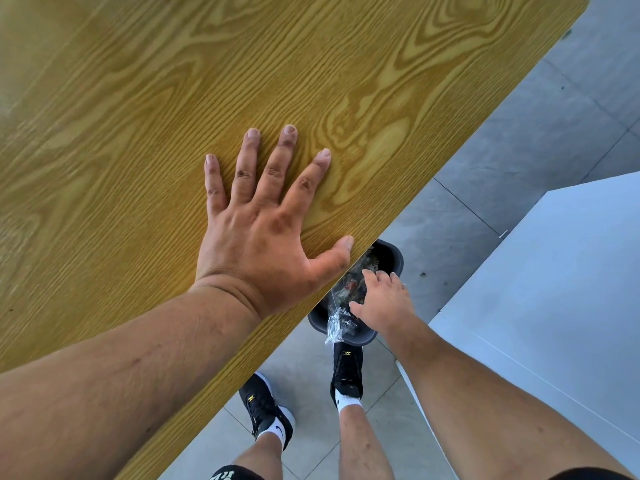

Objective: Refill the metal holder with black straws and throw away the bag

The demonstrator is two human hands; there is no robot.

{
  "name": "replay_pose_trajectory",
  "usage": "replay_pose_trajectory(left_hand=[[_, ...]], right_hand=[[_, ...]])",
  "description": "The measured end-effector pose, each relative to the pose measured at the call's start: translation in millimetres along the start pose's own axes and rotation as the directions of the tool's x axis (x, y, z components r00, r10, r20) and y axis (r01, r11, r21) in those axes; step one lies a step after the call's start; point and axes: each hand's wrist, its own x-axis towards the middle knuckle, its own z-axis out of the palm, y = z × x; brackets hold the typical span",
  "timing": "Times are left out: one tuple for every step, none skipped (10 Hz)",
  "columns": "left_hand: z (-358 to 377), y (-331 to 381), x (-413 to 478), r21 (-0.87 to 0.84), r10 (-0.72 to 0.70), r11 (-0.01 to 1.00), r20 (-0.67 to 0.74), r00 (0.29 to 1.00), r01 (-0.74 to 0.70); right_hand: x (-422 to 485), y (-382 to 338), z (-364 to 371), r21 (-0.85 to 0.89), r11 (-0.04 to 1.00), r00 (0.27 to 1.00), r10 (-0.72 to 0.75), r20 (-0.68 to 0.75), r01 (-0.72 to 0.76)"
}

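A crumpled clear plastic bag [336, 325] lies in a dark bin [398, 258] on the floor, one end draped over the bin's near rim. My right hand [384, 299] hovers low over the bin with its fingers spread, the thumb just beside the bag and nothing gripped. My left hand [256, 237] rests flat, fingers apart, on the wooden table [138, 116] near its edge. The table edge hides part of the bin. Neither the metal holder nor the black straws are in view.
The bin holds other rubbish and stands half under the table edge. A white counter or cabinet [554, 271] sits to the right. My feet in black shoes [346, 368] stand on grey floor tiles right behind the bin.
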Motion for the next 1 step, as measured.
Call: replay_pose_trajectory(left_hand=[[0.9, 0.3, -0.6, 0.014, 0.005, 1.0, -0.012, 1.0, -0.004]], right_hand=[[-3.7, 2.5, -1.5, 0.018, 1.0, 0.999, 0.009, -0.035, -0.008]])
